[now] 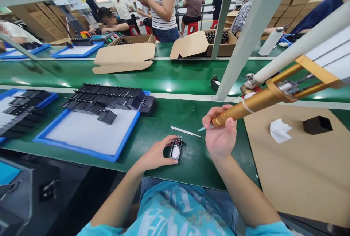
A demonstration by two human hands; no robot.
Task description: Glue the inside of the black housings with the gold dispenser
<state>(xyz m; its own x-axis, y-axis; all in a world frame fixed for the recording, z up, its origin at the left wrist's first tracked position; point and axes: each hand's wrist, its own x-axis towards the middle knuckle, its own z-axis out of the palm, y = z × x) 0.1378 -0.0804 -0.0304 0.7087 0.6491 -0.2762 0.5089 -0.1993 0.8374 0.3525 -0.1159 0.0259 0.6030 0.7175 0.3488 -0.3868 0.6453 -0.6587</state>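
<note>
My left hand [160, 154] grips a small open black case [175, 151] between thumb and fingers on the green bench. White and dark parts show inside the case. In my right hand [222, 137] is a gold-coloured dispensing gun [246, 107], its body tilted up to the right. The gun's light-blue tip [201, 129] points down and left, apart from the case. Between the two hands a thin white stick [186, 131] lies on the bench.
Left of me, a blue-rimmed tray [116, 156] bears several black cases [106, 95]. On the right, a cardboard sheet [298, 170] carries a crumpled white tissue [280, 130] and a black box [317, 125]. A metal post [246, 39] rises ahead; several people work beyond.
</note>
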